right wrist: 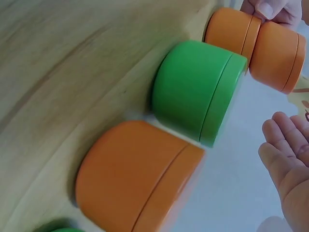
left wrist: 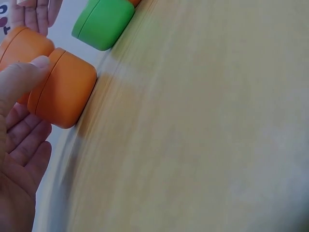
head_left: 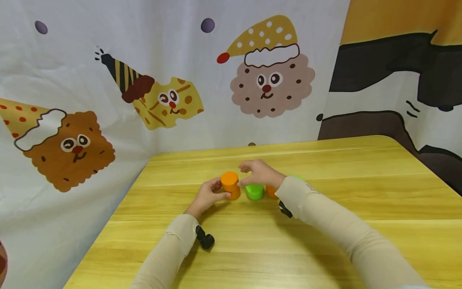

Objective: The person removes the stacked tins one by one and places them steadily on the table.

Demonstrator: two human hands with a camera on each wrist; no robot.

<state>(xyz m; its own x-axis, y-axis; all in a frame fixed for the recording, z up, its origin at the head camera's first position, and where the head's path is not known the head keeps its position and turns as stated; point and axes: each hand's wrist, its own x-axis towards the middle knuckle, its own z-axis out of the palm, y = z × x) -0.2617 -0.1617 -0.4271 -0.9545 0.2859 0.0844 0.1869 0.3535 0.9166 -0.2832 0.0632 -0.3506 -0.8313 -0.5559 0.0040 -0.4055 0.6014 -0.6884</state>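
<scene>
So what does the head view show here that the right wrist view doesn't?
Only the head view shows the patterned cloth behind the table, both sleeves, and the left hand gripping the stacked orange cups. Only the right wrist view shows the near orange cup whole, beside the green one, and the right hand's open palm. Both show the green cup and the wooden table.

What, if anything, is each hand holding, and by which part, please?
The left hand grips the lower orange cup of the stack by its side. The right hand holds nothing.
</scene>
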